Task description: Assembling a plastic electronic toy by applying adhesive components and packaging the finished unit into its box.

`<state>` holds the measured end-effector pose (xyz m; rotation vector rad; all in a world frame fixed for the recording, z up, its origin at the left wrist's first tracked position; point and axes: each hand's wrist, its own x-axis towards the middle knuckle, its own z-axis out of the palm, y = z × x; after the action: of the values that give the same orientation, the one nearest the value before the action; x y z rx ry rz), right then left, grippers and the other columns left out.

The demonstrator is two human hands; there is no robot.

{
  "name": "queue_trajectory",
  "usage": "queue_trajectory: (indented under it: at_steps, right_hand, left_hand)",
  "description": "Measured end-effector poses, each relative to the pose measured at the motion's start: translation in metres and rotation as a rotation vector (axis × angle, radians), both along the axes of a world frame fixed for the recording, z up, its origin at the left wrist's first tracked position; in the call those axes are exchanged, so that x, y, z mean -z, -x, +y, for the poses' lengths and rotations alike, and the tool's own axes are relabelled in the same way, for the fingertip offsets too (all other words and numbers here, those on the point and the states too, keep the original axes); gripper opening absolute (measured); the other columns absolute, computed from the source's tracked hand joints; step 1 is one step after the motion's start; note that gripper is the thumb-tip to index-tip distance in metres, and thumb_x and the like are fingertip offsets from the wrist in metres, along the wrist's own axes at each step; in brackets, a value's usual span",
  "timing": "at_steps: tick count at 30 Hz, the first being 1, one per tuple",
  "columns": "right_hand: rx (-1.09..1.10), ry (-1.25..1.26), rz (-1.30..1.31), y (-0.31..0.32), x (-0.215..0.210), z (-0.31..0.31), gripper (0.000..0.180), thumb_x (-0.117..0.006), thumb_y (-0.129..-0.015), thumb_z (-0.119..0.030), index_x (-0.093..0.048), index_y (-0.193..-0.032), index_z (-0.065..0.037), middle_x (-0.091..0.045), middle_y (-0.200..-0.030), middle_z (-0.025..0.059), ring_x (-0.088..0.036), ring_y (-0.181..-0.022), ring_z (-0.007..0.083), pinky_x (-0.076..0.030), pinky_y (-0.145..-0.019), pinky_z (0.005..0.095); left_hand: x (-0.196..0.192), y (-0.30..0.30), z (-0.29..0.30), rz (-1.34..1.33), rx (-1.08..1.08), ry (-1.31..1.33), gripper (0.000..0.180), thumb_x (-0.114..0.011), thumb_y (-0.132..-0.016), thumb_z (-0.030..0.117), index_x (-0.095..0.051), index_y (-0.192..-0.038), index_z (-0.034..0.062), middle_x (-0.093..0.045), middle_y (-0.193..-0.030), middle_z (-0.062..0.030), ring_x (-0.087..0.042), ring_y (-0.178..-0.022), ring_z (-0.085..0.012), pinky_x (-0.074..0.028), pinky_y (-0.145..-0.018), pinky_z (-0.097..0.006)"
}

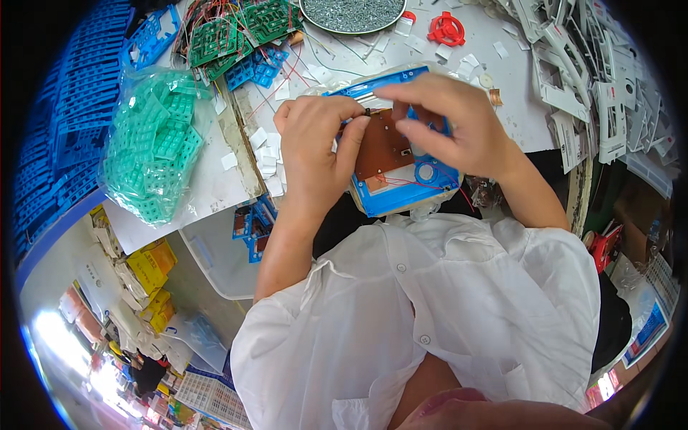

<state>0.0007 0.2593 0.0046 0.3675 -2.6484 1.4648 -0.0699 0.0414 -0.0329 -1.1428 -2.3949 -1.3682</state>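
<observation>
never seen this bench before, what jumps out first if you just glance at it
Both hands meet mid-frame over a blue plastic frame with a brown circuit board in it: the left hand and right hand pinch at its upper edge. To the left lies a clear bag of green plastic parts. At the top sit a round tray of small metal bits and a red reel.
</observation>
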Motion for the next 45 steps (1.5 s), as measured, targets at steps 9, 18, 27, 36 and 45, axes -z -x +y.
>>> queue_trajectory:
  at_steps: [9,18,27,36,45]
  right_hand:
    - [-0.049,-0.190,0.036,-0.009,0.001,-0.003,0.043,-0.069,-0.088,-0.011,-0.068,-0.131,-0.010,-0.071,-0.084,0.0124,-0.069,-0.074,0.0293,-0.054,-0.066,0.0374]
    - [-0.008,-0.242,0.100,-0.005,-0.009,0.010,0.052,-0.067,-0.086,-0.009,-0.065,-0.138,-0.015,-0.070,-0.077,0.0102,-0.066,-0.063,0.0280,-0.052,-0.060,0.0365]
    - [-0.089,0.004,-0.228,0.005,-0.009,0.007,0.059,-0.065,-0.085,-0.003,-0.061,-0.143,-0.015,-0.060,-0.065,0.0064,-0.055,-0.054,0.0153,-0.044,-0.055,0.0295]
    - [0.327,-0.256,0.186,0.215,0.000,0.022,0.026,-0.068,-0.084,-0.014,-0.076,-0.105,-0.001,-0.073,-0.087,0.0218,-0.071,-0.082,0.0375,-0.055,-0.076,0.0445]
    - [0.283,-0.346,0.167,0.389,0.086,0.038,0.032,-0.068,-0.082,-0.010,-0.073,-0.114,-0.005,-0.074,-0.104,0.0214,-0.071,-0.097,0.0381,-0.055,-0.087,0.0439]
  left_hand:
    - [0.005,-0.001,0.002,0.184,0.008,-0.012,0.014,-0.076,-0.083,0.009,-0.068,-0.094,0.0111,-0.071,-0.092,-0.0005,-0.063,-0.084,-0.0211,-0.037,-0.087,-0.040]
    - [0.005,-0.003,0.000,0.204,-0.013,0.011,0.016,-0.077,-0.082,0.009,-0.068,-0.095,0.0110,-0.071,-0.093,0.0002,-0.064,-0.084,-0.0206,-0.038,-0.089,-0.040]
    - [0.001,0.000,-0.001,0.181,0.034,0.019,0.018,-0.077,-0.082,0.007,-0.067,-0.096,0.0104,-0.070,-0.095,-0.0017,-0.063,-0.086,-0.0225,-0.039,-0.089,-0.041]
    - [0.000,-0.011,-0.003,0.048,0.052,-0.037,0.019,-0.074,-0.080,-0.001,-0.067,-0.095,0.0083,-0.070,-0.095,-0.0053,-0.063,-0.087,-0.0269,-0.043,-0.084,-0.041]
    - [0.014,-0.019,-0.006,-0.020,0.074,-0.084,0.019,-0.074,-0.079,0.000,-0.067,-0.096,0.0082,-0.072,-0.098,-0.0052,-0.063,-0.092,-0.0266,-0.043,-0.087,-0.042]
